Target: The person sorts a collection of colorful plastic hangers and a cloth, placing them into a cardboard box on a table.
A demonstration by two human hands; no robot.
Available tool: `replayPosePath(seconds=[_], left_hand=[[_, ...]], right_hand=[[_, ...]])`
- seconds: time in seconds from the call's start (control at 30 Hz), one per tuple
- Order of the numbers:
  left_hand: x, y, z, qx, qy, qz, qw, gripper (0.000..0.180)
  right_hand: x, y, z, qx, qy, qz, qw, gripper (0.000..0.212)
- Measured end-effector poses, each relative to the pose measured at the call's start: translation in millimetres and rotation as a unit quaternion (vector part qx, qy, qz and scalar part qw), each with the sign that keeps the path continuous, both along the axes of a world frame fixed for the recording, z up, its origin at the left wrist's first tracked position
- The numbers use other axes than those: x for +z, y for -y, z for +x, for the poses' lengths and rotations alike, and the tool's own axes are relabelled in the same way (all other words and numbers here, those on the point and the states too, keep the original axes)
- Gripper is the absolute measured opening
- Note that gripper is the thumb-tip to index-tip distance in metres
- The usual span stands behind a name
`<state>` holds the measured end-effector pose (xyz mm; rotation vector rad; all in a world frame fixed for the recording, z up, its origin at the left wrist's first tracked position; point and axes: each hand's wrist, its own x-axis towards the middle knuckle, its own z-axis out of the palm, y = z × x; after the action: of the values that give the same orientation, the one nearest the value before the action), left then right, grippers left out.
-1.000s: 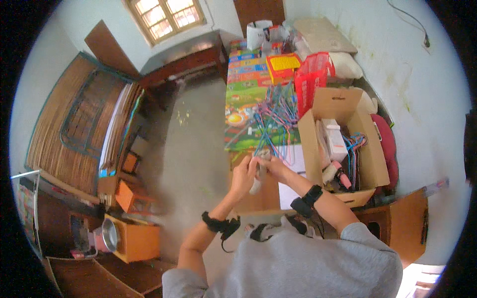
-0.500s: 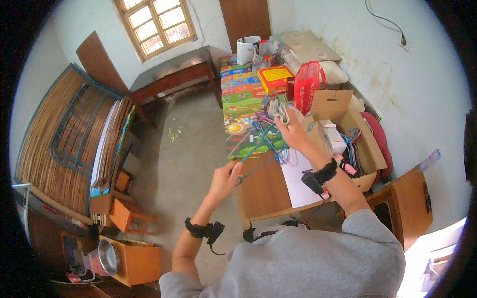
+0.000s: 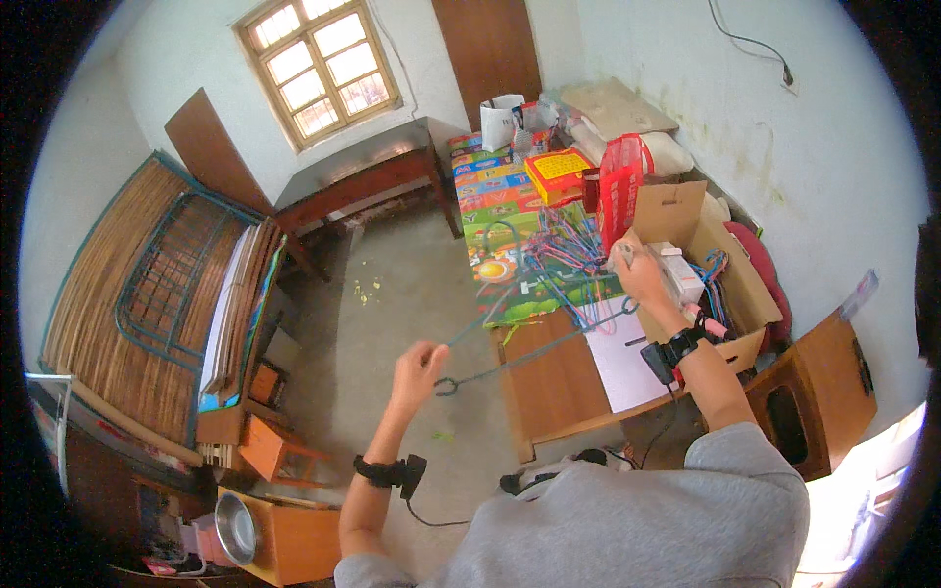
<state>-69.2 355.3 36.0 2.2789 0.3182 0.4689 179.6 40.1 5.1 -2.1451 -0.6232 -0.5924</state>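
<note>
A teal clothes hanger [image 3: 534, 360] hangs tilted above the front left edge of the table, its hook toward the far side and a small loop at each end of its bar. My left hand [image 3: 420, 374] pinches it at its left corner. Beside the cardboard box, my right hand [image 3: 642, 274] is closed, with crumpled pale plastic [image 3: 624, 257] at its fingers; the hanger's right loop lies just below. Several pink and blue clothes hangers [image 3: 571, 245] lie in a tangled heap on the table between my hands and the far end.
The wooden table [image 3: 554, 377] carries a colourful mat [image 3: 490, 218] and a white sheet [image 3: 627, 377]. The open cardboard box [image 3: 750, 304] stands on the right, holding a white carton and more hangers. Behind are a red bag [image 3: 619, 186] and a yellow-red box [image 3: 559, 174].
My left hand has moved slightly left and down with the teal hanger, which now shows fully. My right hand has shifted right and down, away from the heap, toward the cardboard box.
</note>
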Motion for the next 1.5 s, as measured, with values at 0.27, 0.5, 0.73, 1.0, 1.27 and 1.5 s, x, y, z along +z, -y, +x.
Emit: replayPosePath(seconds=[0.27,0.5,0.73,1.0,1.27,1.5], left_hand=[[43.7,62.2,36.7,-0.096,0.243,0.294,0.919,0.037],[13.9,73.0,62.2,-0.098,0.004,0.263,0.96,0.026],[21.3,74.2,62.7,-0.066,0.004,0.048,0.997,0.034],[47.3,89.6,72.7,-0.032,0.123,-0.163,0.978,0.039],[34.5,57.9,83.8,0.008,0.183,-0.251,0.95,0.032],[33.1,32.6,94.2,-0.008,0.161,-0.257,0.953,0.034]], right_hand=[[54.4,-59.0,-45.3,0.052,0.061,-0.117,0.99,0.029],[85.1,-80.7,-57.3,0.104,0.186,-0.009,0.977,0.024],[108.0,-57.8,-36.4,0.165,-0.049,0.316,0.933,0.035],[31.4,-108.0,-111.1,0.164,-0.039,0.227,0.959,0.052],[-17.2,-76.1,-123.8,0.234,-0.261,0.105,0.931,0.043],[-25.3,-15.6,-97.1,0.147,-0.218,0.151,0.953,0.042]])
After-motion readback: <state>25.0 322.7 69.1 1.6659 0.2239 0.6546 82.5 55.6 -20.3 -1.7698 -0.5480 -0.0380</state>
